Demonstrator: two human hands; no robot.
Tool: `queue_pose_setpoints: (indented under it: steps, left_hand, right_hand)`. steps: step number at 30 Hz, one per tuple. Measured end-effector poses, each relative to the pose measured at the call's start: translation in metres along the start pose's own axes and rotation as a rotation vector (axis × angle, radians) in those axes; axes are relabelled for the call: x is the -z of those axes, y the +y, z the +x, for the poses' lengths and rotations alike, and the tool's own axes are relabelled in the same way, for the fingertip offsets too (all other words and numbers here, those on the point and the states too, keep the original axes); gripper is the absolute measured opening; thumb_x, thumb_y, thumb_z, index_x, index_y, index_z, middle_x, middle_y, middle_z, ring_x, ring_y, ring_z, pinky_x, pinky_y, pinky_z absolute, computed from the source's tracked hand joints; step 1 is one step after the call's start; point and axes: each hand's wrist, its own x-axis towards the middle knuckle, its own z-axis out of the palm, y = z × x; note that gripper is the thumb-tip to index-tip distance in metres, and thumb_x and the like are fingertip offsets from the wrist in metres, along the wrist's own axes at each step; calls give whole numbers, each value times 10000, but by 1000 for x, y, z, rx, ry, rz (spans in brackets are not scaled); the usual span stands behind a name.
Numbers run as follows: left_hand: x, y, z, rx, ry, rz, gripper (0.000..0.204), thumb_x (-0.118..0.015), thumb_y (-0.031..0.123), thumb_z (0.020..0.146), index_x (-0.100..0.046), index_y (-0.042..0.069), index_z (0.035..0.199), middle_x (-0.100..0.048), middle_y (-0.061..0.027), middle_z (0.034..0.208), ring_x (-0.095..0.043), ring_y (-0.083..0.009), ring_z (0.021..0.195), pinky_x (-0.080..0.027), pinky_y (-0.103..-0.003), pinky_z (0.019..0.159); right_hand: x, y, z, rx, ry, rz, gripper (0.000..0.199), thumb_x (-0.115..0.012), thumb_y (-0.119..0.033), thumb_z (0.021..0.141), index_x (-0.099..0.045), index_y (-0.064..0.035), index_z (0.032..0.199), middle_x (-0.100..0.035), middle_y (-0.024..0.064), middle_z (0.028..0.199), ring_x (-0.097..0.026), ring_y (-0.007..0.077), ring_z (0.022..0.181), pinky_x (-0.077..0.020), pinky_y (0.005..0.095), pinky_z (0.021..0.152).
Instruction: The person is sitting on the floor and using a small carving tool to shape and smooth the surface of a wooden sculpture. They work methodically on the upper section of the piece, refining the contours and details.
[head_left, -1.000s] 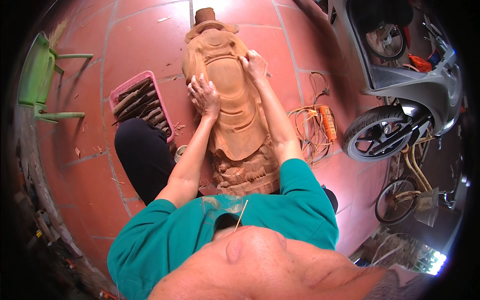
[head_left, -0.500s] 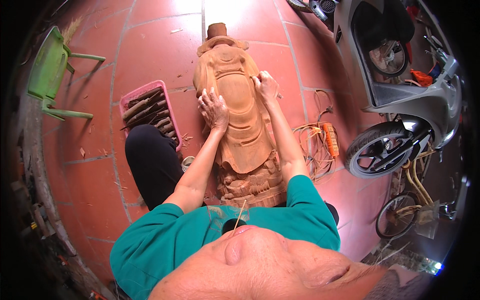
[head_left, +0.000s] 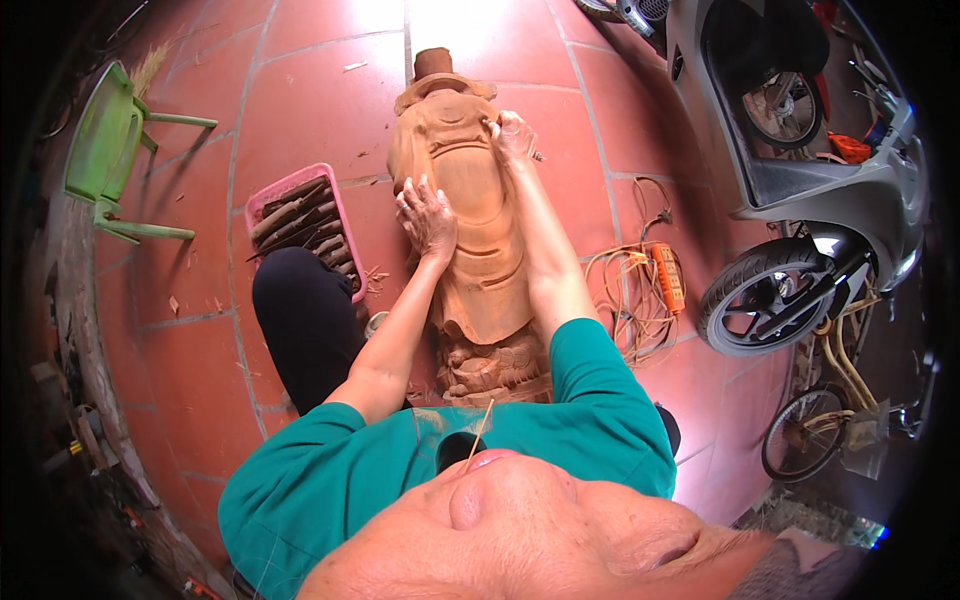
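Note:
A large carved wooden statue [head_left: 478, 215] lies on its back on the red tiled floor, head end far from me. My left hand [head_left: 427, 215] rests flat on its left side near the middle, fingers spread. Farther up, my right hand [head_left: 512, 135] presses against the statue's upper right edge, and whether it holds a small tool I cannot tell. My forearms run along both sides of the figure. My knee in dark trousers [head_left: 300, 325] sits to the left of the statue.
A pink tray [head_left: 262, 199] of carving chisels lies left of the statue. A green plastic chair [head_left: 110, 150] stands far left. An orange power strip with coiled cable [head_left: 665, 275] lies to the right, beside a motor scooter [head_left: 810, 200]. A bicycle wheel [head_left: 805, 445] stands at lower right.
My right hand has slid up the statue's right edge toward its head. The left hand stays on the middle. My head has shifted, so the view sits slightly differently.

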Motion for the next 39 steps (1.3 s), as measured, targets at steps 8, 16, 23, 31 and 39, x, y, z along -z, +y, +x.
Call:
queue_pose_setpoints:
  steps: [8, 16, 23, 31, 39]
  left_hand:
    - [-2, 0, 0, -9, 29, 7, 448, -605, 232, 900, -491, 82, 1307, -458, -162, 1358, -421, -354, 1256, -387, -508, 1017]
    - [-1, 1, -2, -22, 23, 38, 467, -608, 238, 895, -494, 69, 1315, -462, -161, 1357, -439, -342, 1230, -399, -481, 1006]
    - [-1, 0, -1, -30, 28, 39, 453, -608, 236, 895, -498, 71, 1302, -470, -162, 1346, -441, -347, 1232, -401, -486, 1005]
    - [-1, -2, 1, -36, 34, 61, 461, -614, 241, 888, -500, 68, 1300, -468, -167, 1347, -448, -347, 1225, -408, -483, 995]
    - [-2, 2, -2, -25, 24, 53, 449, -612, 242, 891, -509, 73, 1294, -471, -163, 1347, -447, -345, 1223, -407, -486, 994]
  right_hand:
    - [47, 2, -57, 13, -101, 114, 253, -729, -309, 819, -656, -68, 792, -665, 117, 864, -660, 350, 788, -500, 460, 685]
    - [31, 3, -60, -19, 40, 64, 290, -720, -331, 831, -657, -51, 783, -664, 125, 819, -656, 342, 759, -497, 455, 652]
    - [-12, 6, 8, -80, 127, -16, 268, -719, -326, 829, -659, -67, 792, -683, 129, 872, -664, 348, 810, -506, 464, 694]
    - [18, 16, -16, 55, -28, 24, 274, -714, -339, 836, -664, -72, 799, -666, 119, 829, -663, 338, 785, -504, 447, 668]
    - [61, 31, -82, -18, -54, 85, 256, -693, -307, 855, -637, -74, 765, -648, 100, 829, -650, 331, 749, -499, 451, 653]
